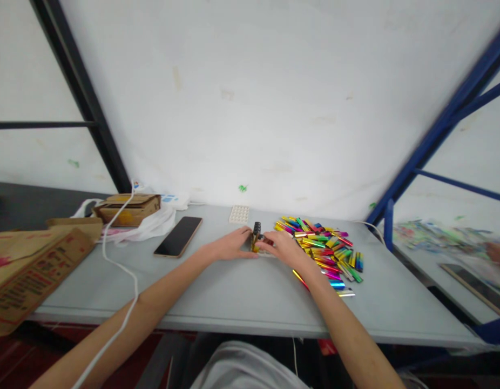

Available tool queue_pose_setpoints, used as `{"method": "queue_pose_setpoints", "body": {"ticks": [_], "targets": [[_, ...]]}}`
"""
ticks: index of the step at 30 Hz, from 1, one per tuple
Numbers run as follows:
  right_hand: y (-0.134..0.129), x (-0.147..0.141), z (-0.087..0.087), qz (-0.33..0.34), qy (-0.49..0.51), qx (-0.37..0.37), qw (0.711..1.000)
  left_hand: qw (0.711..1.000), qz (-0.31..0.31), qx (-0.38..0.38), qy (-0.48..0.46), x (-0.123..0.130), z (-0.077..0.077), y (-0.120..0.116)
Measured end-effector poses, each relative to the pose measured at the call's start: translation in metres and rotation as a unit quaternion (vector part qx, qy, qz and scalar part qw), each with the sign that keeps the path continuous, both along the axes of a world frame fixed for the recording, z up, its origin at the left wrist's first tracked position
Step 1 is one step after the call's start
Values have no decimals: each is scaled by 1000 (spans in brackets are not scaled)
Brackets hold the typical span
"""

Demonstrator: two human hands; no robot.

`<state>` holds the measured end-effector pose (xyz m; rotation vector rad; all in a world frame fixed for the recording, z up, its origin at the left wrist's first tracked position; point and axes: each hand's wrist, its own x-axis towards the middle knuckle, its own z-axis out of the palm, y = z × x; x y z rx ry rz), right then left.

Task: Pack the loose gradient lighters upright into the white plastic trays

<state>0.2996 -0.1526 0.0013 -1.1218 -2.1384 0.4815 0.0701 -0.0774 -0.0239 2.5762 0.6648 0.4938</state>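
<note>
Assembly (256,235), small and dark-topped, is standing at twelve o'clock between left hand (232,245) and right hand (285,247); both are curving against it, though whether either is gripping I cannot tell. It is looking light, stiff, perhaps breakable at joints; pinching its lower sides is seeming safest.

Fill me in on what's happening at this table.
A person at the grey table has both hands around a small dark and yellow item, the left hand on one side and the right hand on the other. It shows too small to tell what it is or how firmly it is held. Shiny coloured strips lie in a loose pile to the right. A phone lies to the left, and a white gridded piece lies near the wall.
</note>
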Motion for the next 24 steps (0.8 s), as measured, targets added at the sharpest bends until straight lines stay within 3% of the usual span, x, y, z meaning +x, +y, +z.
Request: {"method": "queue_pose_setpoints", "body": {"ticks": [3, 8, 14, 21, 24], "targets": [[2, 1, -4, 5, -31, 18, 999, 1000, 3, -1, 7, 0, 0, 0], [6, 8, -7, -54, -67, 32, 996, 1000, 2, 6, 2, 0, -3, 2], [5, 9, -2, 0, -55, 21, 998, 1000, 4, 6, 2, 0, -3, 1], [4, -8, -12, -20, -101, 24, 994, 1000, -14, -10, 2, 0, 2, -1], [2, -3, -5, -6, -108, 20, 994, 1000, -2, -6, 14, 0, 1, 0]]}}
